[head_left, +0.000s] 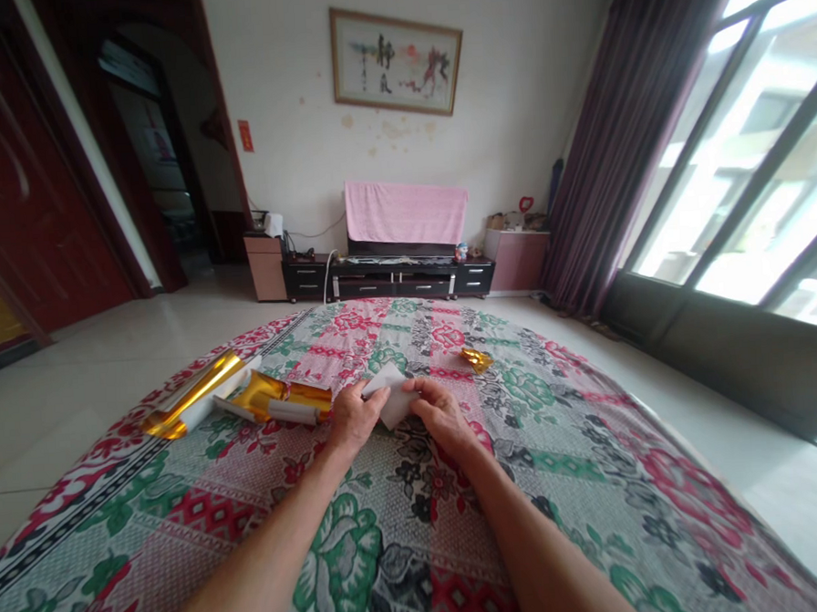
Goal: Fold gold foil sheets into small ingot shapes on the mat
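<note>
Both my hands meet over a flower-patterned cloth (406, 525) spread on the floor. My left hand (355, 416) and my right hand (440, 412) each pinch an edge of a small white sheet of paper (392, 394), its white side up, held just above the cloth. A small folded gold-foil piece (477, 359) lies on the cloth beyond my right hand. To the left of my left hand lie gold foil sheets (208, 394), partly rolled, showing white backs.
Pale tiled floor (77, 396) surrounds the cloth. A low dark cabinet (386, 278) with a pink towel (406, 212) stands against the far wall under a framed picture (397, 60). Large windows (750, 169) with a dark curtain are at right; dark red doors at left.
</note>
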Available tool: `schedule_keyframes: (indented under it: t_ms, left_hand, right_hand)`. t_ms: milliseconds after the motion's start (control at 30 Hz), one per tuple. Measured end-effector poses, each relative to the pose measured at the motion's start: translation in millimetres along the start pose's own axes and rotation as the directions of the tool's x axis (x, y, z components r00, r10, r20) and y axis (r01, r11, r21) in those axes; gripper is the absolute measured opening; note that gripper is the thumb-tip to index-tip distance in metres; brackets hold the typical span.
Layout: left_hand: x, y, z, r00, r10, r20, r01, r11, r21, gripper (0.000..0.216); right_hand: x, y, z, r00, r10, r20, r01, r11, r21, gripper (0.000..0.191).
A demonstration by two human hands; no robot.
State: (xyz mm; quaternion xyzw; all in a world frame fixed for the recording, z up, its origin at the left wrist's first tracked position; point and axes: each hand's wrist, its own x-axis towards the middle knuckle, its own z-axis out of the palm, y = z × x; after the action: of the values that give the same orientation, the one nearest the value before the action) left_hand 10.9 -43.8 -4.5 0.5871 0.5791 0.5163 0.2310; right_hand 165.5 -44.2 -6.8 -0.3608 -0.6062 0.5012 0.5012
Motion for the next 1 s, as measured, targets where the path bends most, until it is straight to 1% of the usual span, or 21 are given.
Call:
schedule_keyframes:
  t_ms: [100,167,200,233,333,367,433,500,600,667,733,800,867,933,1000]
  left_hand:
    - [1,2,-1,0.999,-0.011,0.044,0.006,0.995,0.097,0.027]
    - [1,3,-2,0.996,-0.007,0.088,-0.003,0.994,0.111,0.027]
    - [0,4,-2,0.994,0.001,0.113,-0.013,0.995,0.101,0.027]
    - [0,5,-2,0.99,0.011,0.139,-0.024,0.996,0.09,0.027]
    - [-3,10,-2,0.978,0.055,0.203,-0.078,0.991,0.108,0.026]
    - [-4,12,-1,0.974,0.077,0.212,-0.105,0.987,0.125,0.028]
    - [-6,14,0,0.97,0.112,0.215,-0.149,0.975,0.166,0.034]
    - [-8,15,3,0.972,0.121,0.201,-0.165,0.962,0.219,0.04]
    - [-9,12,6,0.978,0.136,0.158,-0.177,0.943,0.281,0.046]
    - [-8,8,7,0.972,0.195,0.13,-0.225,0.93,0.289,0.045]
    - [-7,6,6,0.951,0.298,0.086,-0.31,0.903,0.297,0.037]
    - [-6,5,4,0.911,0.412,0.025,-0.397,0.858,0.327,0.031]
    - [-6,6,0,0.868,0.496,-0.007,-0.46,0.81,0.363,0.032]
    - [-7,8,-2,0.842,0.54,0.022,-0.508,0.776,0.374,0.033]
    - [-9,8,-2,0.826,0.549,0.129,-0.556,0.753,0.351,0.034]
  right_hand:
    - [-1,-2,-1,0.991,-0.128,-0.05,0.117,0.975,-0.19,0.042]
    - [-3,-4,-4,0.972,-0.232,-0.034,0.212,0.929,-0.305,0.043]
    - [-3,-5,-7,0.963,-0.269,-0.023,0.247,0.911,-0.332,0.04]
    - [-3,-6,-9,0.964,-0.266,-0.017,0.245,0.909,-0.338,0.037]
    - [-1,-3,-15,0.992,-0.122,-0.018,0.111,0.947,-0.303,0.029]
    - [1,-1,-15,0.994,-0.102,-0.025,0.089,0.947,-0.308,0.025]
    - [4,2,-15,0.993,-0.107,-0.053,0.081,0.931,-0.355,0.023]
    - [7,6,-14,0.991,-0.116,-0.069,0.08,0.916,-0.392,0.021]
    - [11,12,-13,0.987,-0.128,-0.097,0.081,0.918,-0.389,0.021]
    - [12,15,-13,0.979,-0.151,-0.134,0.087,0.914,-0.395,0.021]
    - [13,17,-13,0.966,-0.182,-0.183,0.086,0.894,-0.44,0.021]
    - [12,16,-12,0.947,-0.222,-0.231,0.076,0.858,-0.508,0.021]
    - [11,12,-10,0.927,-0.263,-0.269,0.061,0.81,-0.583,0.02]
    - [10,8,-8,0.914,-0.289,-0.287,0.042,0.767,-0.64,0.02]
    - [9,5,-6,0.91,-0.303,-0.284,0.035,0.738,-0.674,0.02]
